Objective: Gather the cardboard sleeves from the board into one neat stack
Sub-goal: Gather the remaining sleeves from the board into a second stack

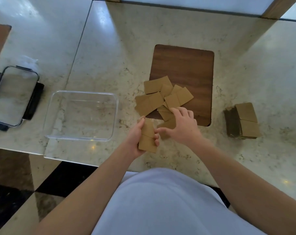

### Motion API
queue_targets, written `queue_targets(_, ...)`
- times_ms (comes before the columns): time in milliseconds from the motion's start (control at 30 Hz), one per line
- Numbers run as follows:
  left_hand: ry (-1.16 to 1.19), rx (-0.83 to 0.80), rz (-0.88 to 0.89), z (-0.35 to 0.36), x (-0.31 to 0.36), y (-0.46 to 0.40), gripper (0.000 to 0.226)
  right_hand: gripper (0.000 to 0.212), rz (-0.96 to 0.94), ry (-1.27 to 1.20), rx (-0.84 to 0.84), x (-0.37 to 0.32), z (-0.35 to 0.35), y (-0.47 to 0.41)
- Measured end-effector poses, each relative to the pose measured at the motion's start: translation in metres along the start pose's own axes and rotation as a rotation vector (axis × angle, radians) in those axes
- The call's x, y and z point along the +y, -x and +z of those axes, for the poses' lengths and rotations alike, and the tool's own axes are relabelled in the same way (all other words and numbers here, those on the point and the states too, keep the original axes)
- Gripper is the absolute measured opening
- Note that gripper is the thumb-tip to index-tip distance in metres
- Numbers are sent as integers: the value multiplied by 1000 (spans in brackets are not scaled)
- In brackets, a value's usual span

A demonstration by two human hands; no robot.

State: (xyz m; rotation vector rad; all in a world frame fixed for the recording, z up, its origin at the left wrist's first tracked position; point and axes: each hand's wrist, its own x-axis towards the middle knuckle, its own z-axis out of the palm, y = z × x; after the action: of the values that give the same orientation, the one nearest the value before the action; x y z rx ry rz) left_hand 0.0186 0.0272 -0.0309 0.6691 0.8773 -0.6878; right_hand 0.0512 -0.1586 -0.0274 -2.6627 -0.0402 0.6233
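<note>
On the pale marble surface (160,31), loose flat brown cardboard sleeves (162,97) lie scattered over the near left corner of the dark rectangular wooden board (186,65). The left hand (137,138) has its grip clenched around a small held bundle of sleeves (148,138) near the surface edge. The right hand (181,126), fingers spread, presses on sleeves at the board's near edge. A tidy sleeve stack (242,121) sits right; a clear plastic container (81,114) left.
</note>
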Motion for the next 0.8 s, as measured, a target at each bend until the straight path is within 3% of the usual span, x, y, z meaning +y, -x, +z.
queue_targets(133,30,3,37,-7,-7,0,32,83,-127,57,-215,-3,0,-18)
queue_targets(267,156,-32,45,-18,0,3,48,67,-153,308,-197,6,7,-13)
queue_targets(367,118,-121,48,-22,4,9,34,57,-101,393,-134,13,13,-6)
queue_targets(467,64,-102,71,-24,3,9,27,32,-124,402,-117,19,10,-2)
queue_targets(533,7,-28,91,-23,2,6,28,24,-113,205,-184,23,3,2)
queue_targets(667,-35,96,129,-16,1,-1,25,38,77,-251,-214,16,-15,12)
queue_targets(800,-48,95,126,-6,5,-6,24,39,171,-598,-271,-1,-20,25)
